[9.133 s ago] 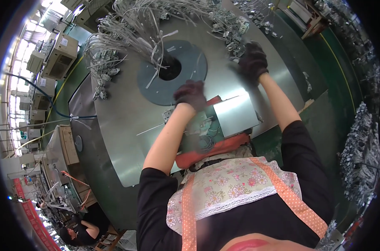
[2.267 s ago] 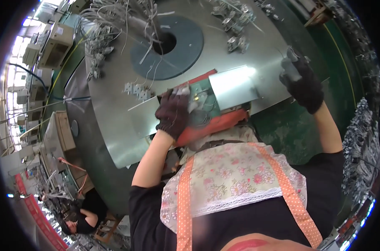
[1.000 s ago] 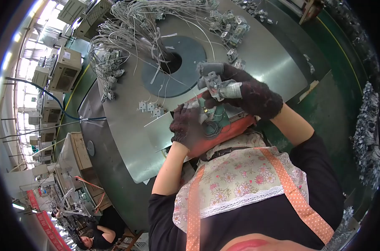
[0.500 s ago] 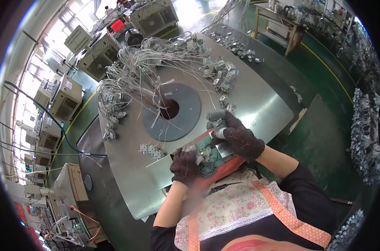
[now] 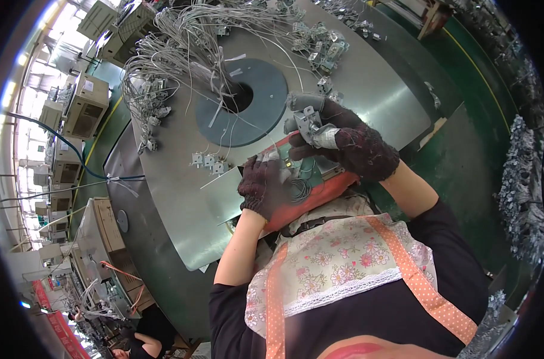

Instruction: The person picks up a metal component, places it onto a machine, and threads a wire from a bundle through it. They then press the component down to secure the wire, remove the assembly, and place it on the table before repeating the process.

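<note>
1. Holding a small grey metal connector piece (image 5: 312, 122) w/ a pale wrapped end, the right hand (image 5: 350, 143) in its dark knit glove is curled tight round it, raised just above the red tray (image 5: 320, 194) at the table's near edge.
2. Left hand (image 5: 263, 188), also gloved, lies fingers-down on the tray's contents, half-curled; can't tell if it pinches anything. A coil of thin grey wire (image 5: 299, 190) sits just beside it at 3 o'clock.
3. Progress, as a judgement: early-to-mid. Only three small finished-looking connectors (image 5: 209, 161) lie in a row at 10 o'clock of the left hand, vs. a big tangle of wire harnesses (image 5: 182, 54) at 11–12 o'clock and another cluster of connectors (image 5: 320, 45) at 1 o'clock, apparently not yet handled. So most stock looks left to do.
4. The piece in hand looks mid-assembly: gripped, not yet set down.
5. Edges/room: the grey metal table (image 5: 380, 90) has a dark round disc w/ centre hole (image 5: 242, 102) at 12 o'clock. Bare sheet at 2–3 o'clock of the right hand gives free room. The table edge runs close at 3–4 o'clock, w/ green floor (image 5: 463, 119) beyond.
6. Left side is tighter: the connector row and a flat metal plate (image 5: 224, 191) touch the tray area at 9 o'clock. Near edge presses vs. the person's apron (image 5: 338, 263), so little room toward 6 o'clock.
</note>
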`<state>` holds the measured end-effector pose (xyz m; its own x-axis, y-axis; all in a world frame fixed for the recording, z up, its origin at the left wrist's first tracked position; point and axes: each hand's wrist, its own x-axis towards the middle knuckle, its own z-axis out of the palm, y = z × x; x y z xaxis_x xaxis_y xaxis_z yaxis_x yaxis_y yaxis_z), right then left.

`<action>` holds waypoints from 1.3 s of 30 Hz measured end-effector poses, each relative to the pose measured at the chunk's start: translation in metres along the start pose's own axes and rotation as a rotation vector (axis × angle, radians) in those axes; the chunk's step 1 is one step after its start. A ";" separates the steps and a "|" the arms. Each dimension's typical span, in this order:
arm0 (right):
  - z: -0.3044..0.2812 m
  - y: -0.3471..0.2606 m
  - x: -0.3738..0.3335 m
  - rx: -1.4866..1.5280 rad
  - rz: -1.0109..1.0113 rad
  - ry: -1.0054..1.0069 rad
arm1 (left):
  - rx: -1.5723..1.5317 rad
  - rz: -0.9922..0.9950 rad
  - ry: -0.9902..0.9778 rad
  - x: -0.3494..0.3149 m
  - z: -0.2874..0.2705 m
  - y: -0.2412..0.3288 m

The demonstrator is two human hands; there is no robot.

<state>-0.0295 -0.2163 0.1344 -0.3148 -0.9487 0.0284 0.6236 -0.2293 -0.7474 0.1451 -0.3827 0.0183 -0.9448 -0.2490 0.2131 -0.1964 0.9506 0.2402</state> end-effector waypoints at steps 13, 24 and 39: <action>-0.006 0.008 0.000 0.032 -0.005 -0.011 | -0.032 0.041 0.038 -0.002 0.005 -0.001; -0.035 0.018 0.000 -0.029 -0.085 -0.036 | 0.010 0.008 -0.049 0.002 -0.001 -0.002; -0.081 0.065 0.024 -0.926 -0.219 -0.045 | 0.124 -0.023 -0.144 0.008 -0.011 0.015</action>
<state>-0.0549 -0.2359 0.0329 -0.3179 -0.9170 0.2410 -0.2663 -0.1576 -0.9509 0.1376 -0.3723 0.0342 -0.9658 -0.2498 0.0690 -0.2402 0.9628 0.1234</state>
